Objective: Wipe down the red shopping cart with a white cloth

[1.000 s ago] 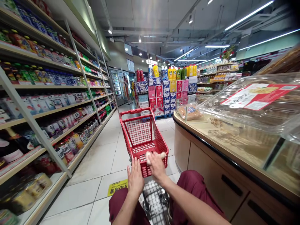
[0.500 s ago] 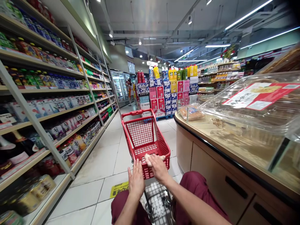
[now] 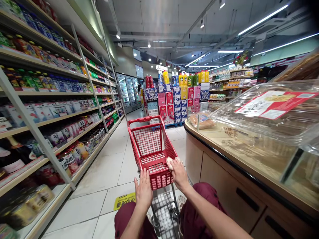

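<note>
The person's left hand (image 3: 144,192) lay flat, fingers straight and released, against the near end of a red shopping cart (image 3: 152,151) that stood in a supermarket aisle on the pale tiled floor (image 3: 109,172). The right hand (image 3: 179,174) rested on the cart's near right corner, its grip clenched around a pale cloth (image 3: 170,162) bunched against the rim, a bit of the cloth showing past the fingers. Both forearms reached forward from the bottom of the view, over knees in dark red trousers (image 3: 199,202), and the cart's lower wire rack (image 3: 164,212) sat between the knees. The basket of the cart held nothing that could be made out. To the left ran long shelves (image 3: 50,116) packed with bottles, cans and cartons, the lowest row just beside the floor. To the right, close by the cart, curved a wooden worktop (image 3: 224,146) with dark drawer handles below and clear plastic covers (image 3: 269,113) on top, one bearing a red and white label. A yellow floor sticker (image 3: 124,200) lay just left of the left wrist. Farther down the aisle stood a stacked display of boxes (image 3: 176,103) topped with coloured bottles, and glass-door coolers (image 3: 128,91) stood beyond the shelves.
</note>
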A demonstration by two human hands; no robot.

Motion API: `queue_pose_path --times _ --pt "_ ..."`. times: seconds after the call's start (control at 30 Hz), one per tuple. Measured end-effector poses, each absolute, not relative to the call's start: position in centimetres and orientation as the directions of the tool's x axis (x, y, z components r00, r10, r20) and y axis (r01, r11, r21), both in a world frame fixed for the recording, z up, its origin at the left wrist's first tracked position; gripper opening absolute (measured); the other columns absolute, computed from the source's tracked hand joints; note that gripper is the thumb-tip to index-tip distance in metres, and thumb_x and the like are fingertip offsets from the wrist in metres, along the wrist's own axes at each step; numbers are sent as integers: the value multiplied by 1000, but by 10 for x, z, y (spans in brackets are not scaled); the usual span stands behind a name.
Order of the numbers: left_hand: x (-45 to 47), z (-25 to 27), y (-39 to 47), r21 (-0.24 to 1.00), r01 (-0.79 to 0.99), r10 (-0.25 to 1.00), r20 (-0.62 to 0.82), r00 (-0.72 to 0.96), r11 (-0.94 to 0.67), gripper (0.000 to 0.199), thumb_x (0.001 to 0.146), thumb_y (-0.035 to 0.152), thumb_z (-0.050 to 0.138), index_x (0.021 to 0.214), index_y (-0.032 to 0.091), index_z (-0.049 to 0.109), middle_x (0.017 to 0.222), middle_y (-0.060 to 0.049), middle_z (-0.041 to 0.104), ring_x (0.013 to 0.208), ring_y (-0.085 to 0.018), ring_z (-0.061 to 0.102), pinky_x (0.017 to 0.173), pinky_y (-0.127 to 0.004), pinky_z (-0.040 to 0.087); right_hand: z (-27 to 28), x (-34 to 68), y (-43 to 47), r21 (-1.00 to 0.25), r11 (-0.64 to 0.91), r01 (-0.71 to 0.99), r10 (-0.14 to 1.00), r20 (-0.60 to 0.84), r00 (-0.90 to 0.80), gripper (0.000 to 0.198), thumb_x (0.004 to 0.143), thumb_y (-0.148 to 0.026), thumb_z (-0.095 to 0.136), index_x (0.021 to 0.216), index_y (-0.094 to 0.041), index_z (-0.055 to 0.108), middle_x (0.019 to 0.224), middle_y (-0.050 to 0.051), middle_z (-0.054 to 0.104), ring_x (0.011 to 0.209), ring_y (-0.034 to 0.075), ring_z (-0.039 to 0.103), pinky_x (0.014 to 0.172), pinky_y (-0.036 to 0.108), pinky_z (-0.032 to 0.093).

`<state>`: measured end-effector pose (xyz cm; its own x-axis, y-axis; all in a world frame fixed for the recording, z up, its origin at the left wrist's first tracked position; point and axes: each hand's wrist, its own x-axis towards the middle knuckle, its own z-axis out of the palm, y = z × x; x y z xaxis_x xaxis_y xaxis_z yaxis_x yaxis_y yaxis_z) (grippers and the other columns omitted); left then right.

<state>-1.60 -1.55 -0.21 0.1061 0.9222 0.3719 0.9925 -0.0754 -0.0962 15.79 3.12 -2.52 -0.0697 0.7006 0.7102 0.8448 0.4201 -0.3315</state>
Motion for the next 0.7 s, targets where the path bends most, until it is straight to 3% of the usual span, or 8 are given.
queue_pose_path --times 0.2,0.37,0.57,0.7 --pt "-17 -1 -18 -86 992 913 390 121 -95 66 69 4 32 134 12 26 143 -7 24 133 -18 19 108 -47 15 -23 138 27 -247 596 764 654 702 -282 50 73 -7 40 121 -17 51 124 6 53 120 23 40 100 45 33" --pt "-15 -4 -20 -37 998 913 405 55 -44 68 69 5 34 135 10 22 144 -9 22 133 -19 17 108 -45 17 -19 159 30 -344 409 845 730 679 -78 49 74 -6 37 120 -11 52 125 11 51 122 26 37 101 51 31" --pt "-20 -3 -21 -40 997 900 428 75 -64 68 69 5 33 135 12 22 143 -9 24 133 -17 18 108 -44 15 -24 133 26 -255 608 752 659 691 -299 52 72 -7 40 122 -17 50 126 6 50 123 22 37 101 44 32" --pt "-23 -9 -23 40 998 922 383 -63 51 74 66 4 36 137 10 16 143 -11 23 133 -19 17 108 -45 17 -24 160 29 -336 464 820 713 690 -121 51 75 -7 37 123 -15 49 127 8 49 124 23 35 102 48 30"
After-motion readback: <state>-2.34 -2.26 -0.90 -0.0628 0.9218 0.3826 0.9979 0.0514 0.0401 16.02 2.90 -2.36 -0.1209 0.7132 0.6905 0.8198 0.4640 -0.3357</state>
